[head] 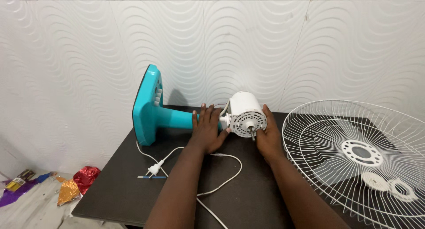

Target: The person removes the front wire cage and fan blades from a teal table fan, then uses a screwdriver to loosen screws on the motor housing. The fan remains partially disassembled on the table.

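A table fan without its cage lies on its side on a dark table (124, 184). Its turquoise base (146, 106) stands on edge at the left, with the turquoise stem running right to a white motor housing (244, 110) whose metal shaft (253, 134) points toward me. My left hand (208, 129) grips the stem just behind the motor. My right hand (268, 133) cups the motor's right side.
A white wire fan guard (354, 153) lies at the right, with white plastic ring nuts (389, 184) resting in it. The white power cord and plug (156, 168) trail across the table. Crumpled foil wrappers (77, 184) lie low at the left. A textured white wall stands behind.
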